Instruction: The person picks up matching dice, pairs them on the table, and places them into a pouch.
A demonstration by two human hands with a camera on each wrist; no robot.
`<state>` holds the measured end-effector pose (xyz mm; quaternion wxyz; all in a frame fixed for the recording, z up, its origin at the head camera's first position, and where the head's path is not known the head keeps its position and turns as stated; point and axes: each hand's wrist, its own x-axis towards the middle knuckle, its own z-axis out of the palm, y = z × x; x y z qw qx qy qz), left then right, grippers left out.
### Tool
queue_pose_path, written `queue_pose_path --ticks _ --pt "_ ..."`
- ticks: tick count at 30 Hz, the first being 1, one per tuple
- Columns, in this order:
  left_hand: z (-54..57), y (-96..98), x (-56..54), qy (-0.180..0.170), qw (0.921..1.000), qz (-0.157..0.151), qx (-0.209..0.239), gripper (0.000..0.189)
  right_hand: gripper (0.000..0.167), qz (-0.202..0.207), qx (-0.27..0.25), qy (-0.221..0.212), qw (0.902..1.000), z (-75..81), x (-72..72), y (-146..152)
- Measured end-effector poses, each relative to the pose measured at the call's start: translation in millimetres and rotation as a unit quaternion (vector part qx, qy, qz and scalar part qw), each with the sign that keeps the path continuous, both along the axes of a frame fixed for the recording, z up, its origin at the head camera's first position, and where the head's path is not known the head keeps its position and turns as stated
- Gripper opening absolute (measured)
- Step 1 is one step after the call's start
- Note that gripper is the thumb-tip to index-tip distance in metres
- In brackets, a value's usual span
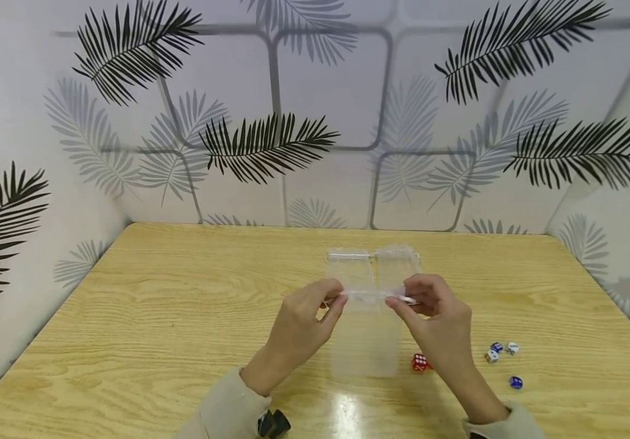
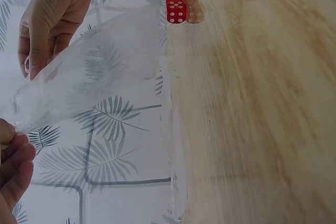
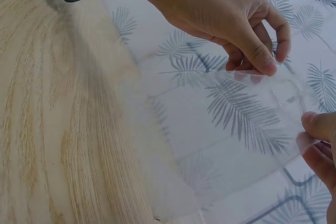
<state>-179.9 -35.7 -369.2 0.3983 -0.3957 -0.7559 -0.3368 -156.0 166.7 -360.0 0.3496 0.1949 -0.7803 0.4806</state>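
Observation:
A sheer white drawstring pouch (image 1: pixel 365 344) hangs between both hands, its mouth pulled flat and its body hanging toward me. The left hand (image 1: pixel 305 320) pinches one upper corner between thumb and fingertips. At the opposite corner, the right hand (image 1: pixel 440 326) pinches the edge in the same way, with a short white cord end by its thumb. In the right wrist view the pouch (image 3: pixel 236 119) is see-through, and nothing shows inside it. Two more sheer pouches lie behind the hands, one on the left (image 1: pixel 349 265) and one on the right (image 1: pixel 397 261).
A red die (image 1: pixel 419 362) sits on the wooden table (image 1: pixel 183 305) near the right forearm. Right of that arm lie blue dice (image 1: pixel 516 382) and white dice (image 1: pixel 512 347). A leaf-patterned wall (image 1: pixel 325 91) borders the table's back.

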Motion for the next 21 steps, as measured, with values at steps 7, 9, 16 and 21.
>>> queue_pose_path --ticks 7,9,16,21 --pt "2.0 1.3 2.8 0.001 0.9986 -0.027 -0.045 0.037 0.037 0.041 0.014 0.057 0.9974 -3.2 -1.4 -1.2" --pt "3.3 1.1 4.1 -0.016 0.9976 -0.043 -0.052 0.036 0.034 0.04 0.016 0.076 0.9962 -4.3 -2.4 -0.9" --pt "7.0 1.8 8.5 -0.097 0.9909 -0.076 -0.054 0.024 0.038 0.046 0.016 0.113 0.9924 -6.0 -2.6 0.7" --pt "9.3 2.6 11.8 -0.129 0.9878 -0.08 -0.032 0.019 0.042 0.055 0.014 0.164 0.9848 -8.3 -6.1 -0.1"
